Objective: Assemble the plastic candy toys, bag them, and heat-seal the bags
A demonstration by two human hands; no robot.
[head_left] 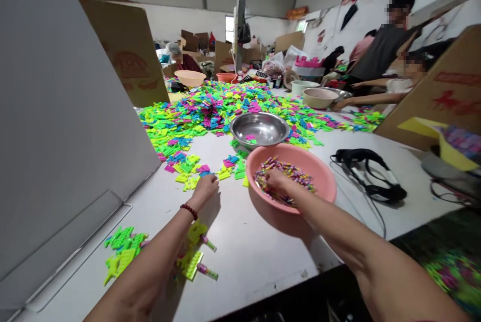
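Note:
My left hand (206, 187), with a beaded bracelet at the wrist, is at the near edge of some bright plastic pieces (185, 166); its fingers curl down near a blue piece, and what they hold is hidden. My right hand (277, 181) reaches into the pink basin (326, 181), its fingers bent together among many small striped sticks (296, 174). Below my left hand, near my forearm, lie yellow pieces (193, 265) with striped sticks attached. More green and yellow pieces (126, 259) lie left of that forearm.
A metal bowl (263, 129) stands behind the pink basin, before a large heap of colourful pieces (210, 106). A black strap device (370, 174) with a cable lies at the right. Cardboard (128, 51) and a grey panel (71, 111) rise at the left. People work at the back right.

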